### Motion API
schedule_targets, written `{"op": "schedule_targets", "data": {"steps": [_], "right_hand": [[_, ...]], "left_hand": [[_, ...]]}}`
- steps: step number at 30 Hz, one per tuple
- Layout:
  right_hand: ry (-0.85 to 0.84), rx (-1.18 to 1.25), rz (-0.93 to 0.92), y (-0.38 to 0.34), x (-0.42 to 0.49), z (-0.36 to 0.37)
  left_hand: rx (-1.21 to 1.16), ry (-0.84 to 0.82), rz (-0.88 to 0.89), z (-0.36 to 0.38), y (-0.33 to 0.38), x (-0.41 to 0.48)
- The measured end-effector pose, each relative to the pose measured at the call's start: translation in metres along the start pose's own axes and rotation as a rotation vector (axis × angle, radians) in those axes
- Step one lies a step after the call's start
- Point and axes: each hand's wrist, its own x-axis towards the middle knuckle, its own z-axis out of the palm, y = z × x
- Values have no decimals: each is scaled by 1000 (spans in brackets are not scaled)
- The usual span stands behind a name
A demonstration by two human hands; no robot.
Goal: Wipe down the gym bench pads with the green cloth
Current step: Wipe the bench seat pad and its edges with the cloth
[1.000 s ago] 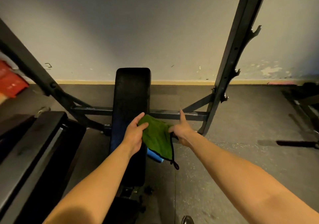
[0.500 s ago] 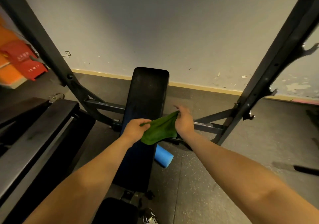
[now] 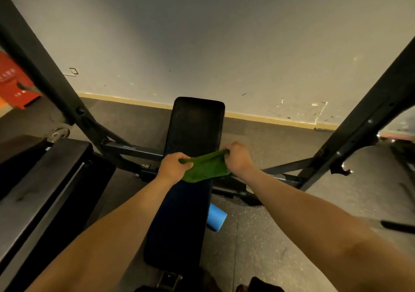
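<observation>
Both forearms are reaching forward and down from the near corners of the view, converging over the middle of the bench pad (image 3: 193,134). The left hand (image 3: 171,166) is sitting knuckles-up with its fingers (image 3: 179,157) curling round the left end of the green cloth (image 3: 205,168), gripping it in a loose fist. The right hand (image 3: 239,157) is held slightly farther away, its back turned toward the camera, its fingers bunching and pinching the cloth's right end near the upper corner.

The cloth is stretching between the two hands, its long axis running across the pad from left to right, rising a little toward the right hand. Its lower edge is sagging in a rounded fold over the pad, at about the pad's midpoint; whether the fold is touching the surface cannot be told.

The pad itself is lying with its long axis running away from the person, its far end pointing at the wall (image 3: 224,44) and its near end toward the person's feet. It is looking black at the far end and dark blue nearer in.

Black rack uprights (image 3: 56,85) are slanting up on either side. A blue foam roller (image 3: 215,217) is lying on the floor (image 3: 269,246), partly tucked under the pad's right edge. Another dark bench (image 3: 33,190) is standing to the left.
</observation>
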Motion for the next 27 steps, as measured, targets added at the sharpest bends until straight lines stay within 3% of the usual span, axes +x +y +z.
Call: {"op": "schedule_targets", "data": {"steps": [3,6,11,15,19,22,25,27], "right_hand": [[59,-61,12,1,20,-3],[86,133,72,3,46,-4],[113,350,142,9,95,-7],[73,563,147,6,130,-9],[-186,840,97,1,151,-16],[-232,983,101,12,168,-19],[-96,867,101,25,184,-16],[-121,904,145,30,192,-10]], "left_hand": [[52,83,23,5,-4,24],[193,155,92,9,6,42],[62,155,-60,21,31,84],[-414,75,-258,42,65,119],[-884,-120,-292,57,84,140],[-975,-86,-270,64,85,155],[-970,-39,-247,71,83,175],[-983,-56,-221,76,90,188]]}}
